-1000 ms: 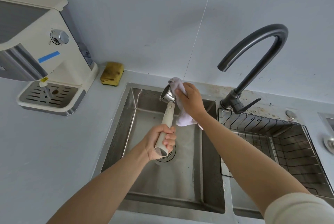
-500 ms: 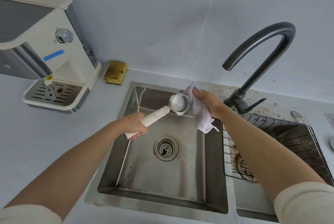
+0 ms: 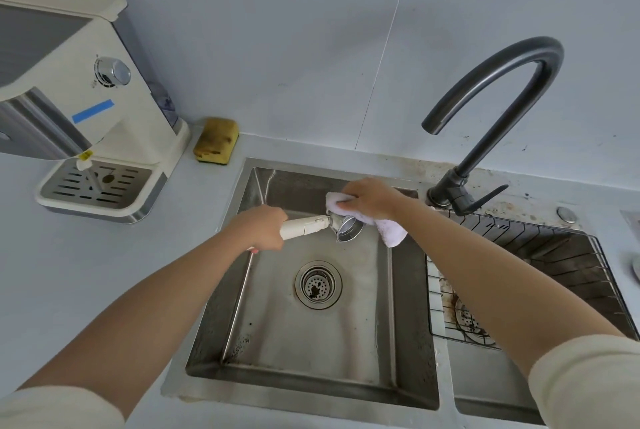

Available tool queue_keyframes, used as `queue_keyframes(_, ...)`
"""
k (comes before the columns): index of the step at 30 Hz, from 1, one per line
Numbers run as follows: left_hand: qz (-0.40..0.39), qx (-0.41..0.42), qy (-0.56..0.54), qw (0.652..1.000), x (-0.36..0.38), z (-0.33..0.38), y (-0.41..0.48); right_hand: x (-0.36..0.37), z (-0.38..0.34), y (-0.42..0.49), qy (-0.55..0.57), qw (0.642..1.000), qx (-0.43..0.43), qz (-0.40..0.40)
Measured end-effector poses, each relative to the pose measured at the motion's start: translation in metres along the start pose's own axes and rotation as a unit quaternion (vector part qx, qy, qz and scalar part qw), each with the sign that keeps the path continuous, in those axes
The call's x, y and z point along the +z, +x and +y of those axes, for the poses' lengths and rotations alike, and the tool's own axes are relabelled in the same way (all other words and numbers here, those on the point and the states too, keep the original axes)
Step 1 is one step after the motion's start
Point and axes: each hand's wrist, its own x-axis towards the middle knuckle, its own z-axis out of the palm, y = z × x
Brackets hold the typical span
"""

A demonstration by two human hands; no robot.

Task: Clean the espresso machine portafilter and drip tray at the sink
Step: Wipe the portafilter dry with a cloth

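Steel sink (image 3: 313,390), seen from above: we see both forearms reaching forward over the basin. The left hand (image 3: 258,226) is curled tight around the cream handle of the portafilter (image 3: 320,225), held level above the drain (image 3: 318,284), metal basket to the right. The right hand (image 3: 370,198), knuckles up, clenches a white cloth (image 3: 391,233) against the basket's far side. The drip tray (image 3: 95,189) sits in the machine (image 3: 83,96) at left, well apart. We can read no writing; a blue tape strip (image 3: 92,111) marks the machine.
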Motion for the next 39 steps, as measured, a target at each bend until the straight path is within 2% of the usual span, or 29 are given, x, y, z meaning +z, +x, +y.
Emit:
queue_keyframes(4, -0.048, -0.028, -0.07, 0.996, 0.011, 0.009, 0.002, 0.019, -0.003, 0.005, -0.203, 0.973, -0.112, -0.013)
queue_keyframes(7, -0.073, -0.045, -0.171, 0.981, 0.022, 0.014, 0.005, 0.031, -0.005, 0.007, -0.3, 0.947, -0.116, -0.023)
queue_keyframes(10, -0.079, -0.052, -0.258, 0.961, 0.032, 0.02, 0.007, 0.037, -0.012, 0.005, -0.347, 0.932, -0.108, 0.015)
queue_keyframes(14, -0.074, -0.072, -0.373, 0.922, 0.036, 0.029, 0.008, 0.04, -0.015, 0.002, -0.333, 0.935, -0.103, 0.071)
queue_keyframes(18, -0.048, -0.078, -0.481, 0.872, 0.038, 0.038, 0.007, 0.034, -0.014, 0.0, -0.235, 0.962, -0.087, 0.106)
queue_keyframes(21, -0.044, -0.082, -0.551, 0.83, 0.04, 0.041, 0.005, 0.028, -0.013, 0.0, -0.027, 0.981, -0.074, 0.177)
queue_keyframes(23, -0.042, -0.086, -0.597, 0.796, 0.04, 0.043, 0.004, 0.027, -0.015, -0.002, 0.149, 0.956, -0.063, 0.243)
queue_keyframes(24, -0.042, -0.084, -0.618, 0.78, 0.038, 0.044, 0.002, 0.027, -0.016, -0.005, 0.203, 0.942, -0.057, 0.263)
queue_keyframes(26, -0.043, -0.074, -0.648, 0.756, 0.035, 0.047, -0.001, 0.028, -0.017, -0.01, 0.222, 0.935, -0.053, 0.272)
queue_keyframes(29, -0.052, -0.056, -0.678, 0.731, 0.033, 0.055, -0.006, 0.037, -0.02, -0.016, 0.175, 0.947, -0.062, 0.261)
queue_keyframes(33, -0.052, -0.051, -0.689, 0.721, 0.037, 0.067, -0.012, 0.053, -0.028, -0.019, 0.146, 0.956, -0.049, 0.25)
queue_keyframes(35, -0.033, -0.049, -0.691, 0.721, 0.042, 0.071, -0.012, 0.052, -0.03, -0.023, 0.244, 0.948, 0.006, 0.207)
queue_keyframes(36, -0.025, -0.047, -0.692, 0.72, 0.044, 0.073, -0.013, 0.051, -0.031, -0.023, 0.306, 0.932, 0.032, 0.193)
queue_keyframes(39, -0.009, -0.032, -0.693, 0.72, 0.049, 0.078, -0.012, 0.051, -0.038, -0.024, 0.398, 0.886, 0.084, 0.222)
